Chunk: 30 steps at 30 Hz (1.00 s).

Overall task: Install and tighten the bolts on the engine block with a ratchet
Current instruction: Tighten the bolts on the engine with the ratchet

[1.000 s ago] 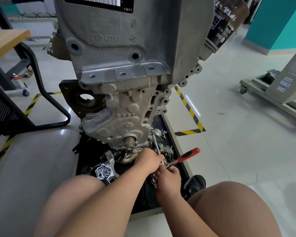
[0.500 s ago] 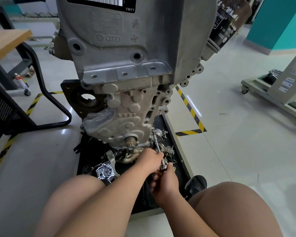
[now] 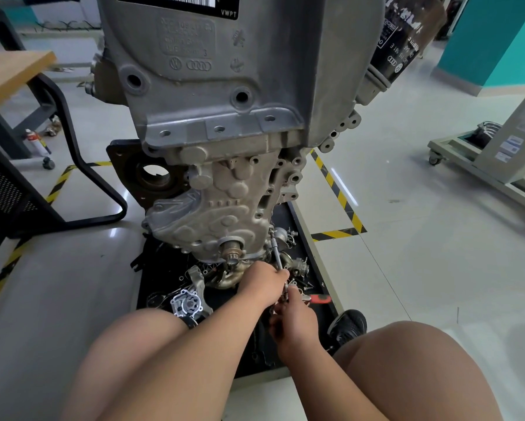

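Ratchet (image 3: 277,256) gripped in fingers (image 3: 280,274), engine block (image 3: 224,192) above

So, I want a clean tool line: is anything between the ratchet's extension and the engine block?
Nothing visible does. The extension runs bare from the left hand up to the engine block's lower right edge. Loose parts on the tray lie beside it, not across it. The right hand holds the ratchet below.
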Motion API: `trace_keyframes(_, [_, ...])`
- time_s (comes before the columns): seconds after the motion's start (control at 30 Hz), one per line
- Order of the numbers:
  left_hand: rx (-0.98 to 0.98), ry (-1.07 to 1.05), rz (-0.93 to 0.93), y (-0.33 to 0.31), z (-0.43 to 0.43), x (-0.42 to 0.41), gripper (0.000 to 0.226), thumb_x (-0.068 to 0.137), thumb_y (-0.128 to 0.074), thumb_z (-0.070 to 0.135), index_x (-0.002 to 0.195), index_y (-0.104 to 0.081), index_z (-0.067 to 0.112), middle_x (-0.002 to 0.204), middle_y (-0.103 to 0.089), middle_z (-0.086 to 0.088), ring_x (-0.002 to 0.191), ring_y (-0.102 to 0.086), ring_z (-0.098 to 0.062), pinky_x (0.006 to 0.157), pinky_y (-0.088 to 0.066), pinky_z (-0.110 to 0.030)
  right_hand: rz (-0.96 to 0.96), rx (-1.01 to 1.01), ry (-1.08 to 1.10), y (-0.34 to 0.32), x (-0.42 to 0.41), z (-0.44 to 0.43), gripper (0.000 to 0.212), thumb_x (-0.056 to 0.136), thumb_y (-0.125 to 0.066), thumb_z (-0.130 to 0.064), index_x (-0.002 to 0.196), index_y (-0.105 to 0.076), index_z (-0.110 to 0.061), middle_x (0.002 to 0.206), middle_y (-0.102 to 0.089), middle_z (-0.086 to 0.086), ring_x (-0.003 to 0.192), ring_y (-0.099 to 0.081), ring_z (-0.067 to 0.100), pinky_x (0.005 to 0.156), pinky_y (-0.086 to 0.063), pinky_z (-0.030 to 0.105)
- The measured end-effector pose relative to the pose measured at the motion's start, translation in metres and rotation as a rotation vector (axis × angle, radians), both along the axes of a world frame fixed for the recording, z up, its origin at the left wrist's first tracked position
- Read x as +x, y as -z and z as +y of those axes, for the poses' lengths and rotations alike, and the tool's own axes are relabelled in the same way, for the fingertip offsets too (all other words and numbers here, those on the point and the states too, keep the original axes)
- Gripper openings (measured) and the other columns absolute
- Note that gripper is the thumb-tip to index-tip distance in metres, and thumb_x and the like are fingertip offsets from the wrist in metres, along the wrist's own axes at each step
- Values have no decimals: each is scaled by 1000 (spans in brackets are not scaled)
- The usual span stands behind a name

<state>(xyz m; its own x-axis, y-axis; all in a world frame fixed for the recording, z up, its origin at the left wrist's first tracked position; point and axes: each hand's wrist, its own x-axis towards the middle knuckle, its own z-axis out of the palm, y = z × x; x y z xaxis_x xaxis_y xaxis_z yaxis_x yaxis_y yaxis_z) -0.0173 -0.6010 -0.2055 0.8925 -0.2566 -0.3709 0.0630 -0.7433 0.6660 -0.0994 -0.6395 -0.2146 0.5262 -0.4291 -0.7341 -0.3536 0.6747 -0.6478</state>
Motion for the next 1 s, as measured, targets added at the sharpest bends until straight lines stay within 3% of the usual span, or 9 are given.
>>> trace_keyframes(0.2, [10,1,-5,2,-1,1,32,90,-57,39,80,-73,12,59,-59,6,56,-51,-7,48,-33,-19,-80,-66,54,3,-1,1,28,93,-62,-21,75,-43,-13,52,-47,1,41,-38,11,42,-32,26])
trace_keyframes(0.3, [6,0,0,3,-2,0,33,89,-57,39,75,-72,12,58,-59,6,56,-52,-8,48,-33,-20,-56,-118,54,7,0,1,23,89,-64,-12,79,-43,-12,60,-46,5,50,-38,15,49,-33,31])
trace_keyframes(0.4, [16,1,2,3,-3,1,35,89,-57,40,65,-65,15,54,-56,6,53,-50,-7,46,-30,-22,-67,-126,72,8,1,0,22,88,-64,-9,79,-44,-11,54,-45,2,46,-38,13,47,-33,31])
trace_keyframes(0.63, [-21,-15,56,2,-4,2,44,89,-57,42,54,-55,16,39,-50,8,40,-46,-4,39,-27,-20,-38,71,106,4,2,-3,34,96,-55,-40,77,-61,-13,53,-53,-1,39,-39,10,41,-32,23])
trace_keyframes(0.8, [-66,-6,80,1,-4,2,42,91,-56,39,55,-58,16,41,-52,7,44,-50,-8,44,-30,-22,5,188,24,5,3,0,56,97,-36,-59,74,-57,-13,48,-46,-3,40,-37,13,47,-32,23])
trace_keyframes(1.0, [-55,-4,50,-1,-3,1,39,91,-53,38,62,-64,13,43,-51,5,45,-47,-10,44,-28,-23,19,208,16,6,4,1,63,96,-30,-65,62,-50,-16,46,-42,-1,35,-33,14,40,-30,20])
